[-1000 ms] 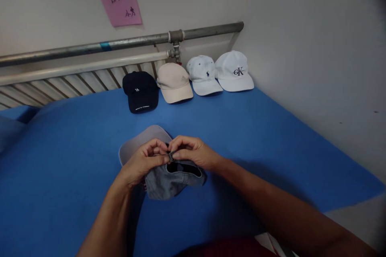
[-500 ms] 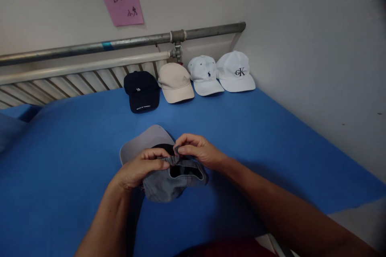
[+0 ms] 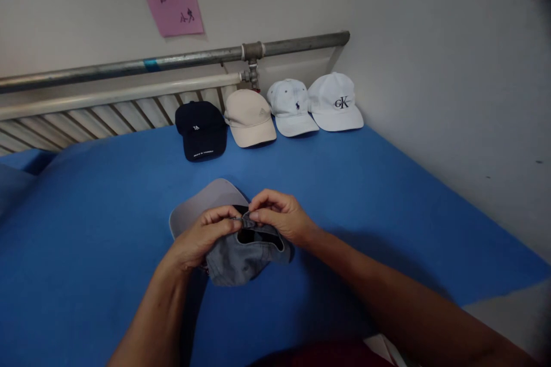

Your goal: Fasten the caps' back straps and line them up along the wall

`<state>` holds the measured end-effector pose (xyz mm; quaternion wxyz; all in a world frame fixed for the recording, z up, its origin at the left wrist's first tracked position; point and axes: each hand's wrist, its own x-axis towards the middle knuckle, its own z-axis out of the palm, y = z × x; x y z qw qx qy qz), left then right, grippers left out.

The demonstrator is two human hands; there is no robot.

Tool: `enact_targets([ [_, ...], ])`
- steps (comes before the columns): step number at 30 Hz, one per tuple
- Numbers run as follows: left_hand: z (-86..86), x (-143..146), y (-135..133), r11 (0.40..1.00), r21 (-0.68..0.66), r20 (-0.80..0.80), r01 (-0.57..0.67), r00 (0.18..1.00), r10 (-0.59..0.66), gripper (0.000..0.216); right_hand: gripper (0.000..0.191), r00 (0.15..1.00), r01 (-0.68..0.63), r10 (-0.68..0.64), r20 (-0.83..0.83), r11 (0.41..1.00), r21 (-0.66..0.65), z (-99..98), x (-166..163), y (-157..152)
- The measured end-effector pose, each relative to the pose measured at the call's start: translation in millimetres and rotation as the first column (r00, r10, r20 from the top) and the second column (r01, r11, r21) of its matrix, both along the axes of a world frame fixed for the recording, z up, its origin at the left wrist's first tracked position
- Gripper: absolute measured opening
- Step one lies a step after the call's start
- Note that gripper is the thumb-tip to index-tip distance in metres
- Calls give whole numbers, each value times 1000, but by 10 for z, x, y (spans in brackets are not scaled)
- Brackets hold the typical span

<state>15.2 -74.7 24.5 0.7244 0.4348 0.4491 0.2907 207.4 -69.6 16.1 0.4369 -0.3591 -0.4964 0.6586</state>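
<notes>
A grey baseball cap is held upside down just above the blue surface, its brim pointing away to the left and its back opening facing me. My left hand is closed on the cap's strap near the left end of that opening. Thumb and fingers of my right hand pinch the same strap from the right. The fingertips of both hands nearly meet and partly cover the strap and its fastening.
Along the back stand a navy cap, a beige cap, a pale blue-white cap and a white cap. Behind them are a radiator and a metal pipe. A wall borders the blue surface at right.
My right fingers have shifted slightly down and left along the strap. The strap's raised loose end now lies flatter between my hands, and the cap has tilted slightly.
</notes>
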Motion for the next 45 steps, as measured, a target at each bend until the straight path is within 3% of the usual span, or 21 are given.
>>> enact_targets([
  [10, 29, 15, -18, 998, -30, 21, -48, 999, 49, 20, 7, 995, -17, 12, -102, 999, -46, -31, -9, 16],
  [15, 10, -14, -33, 1000, 11, -13, -24, 1000, 24, 18, 5, 999, -8, 7, -37, 1000, -11, 1, -8, -2],
  [26, 4, -13, -27, 997, -62, 6, -35, 999, 35, 19, 4, 999, -32, 32, 26, 999, 10, 29, -4, -31],
  [35, 38, 1, -40, 999, 22, 19, 23, 1000, -24, 13, 3, 998, -41, 38, 46, 998, 54, 23, -12, -33],
  [45, 35, -22, -42, 979, 139, -192, 147, 974, -118, 10, 7, 968, -99, 60, 245, 983, 152, 16, 12, -72],
])
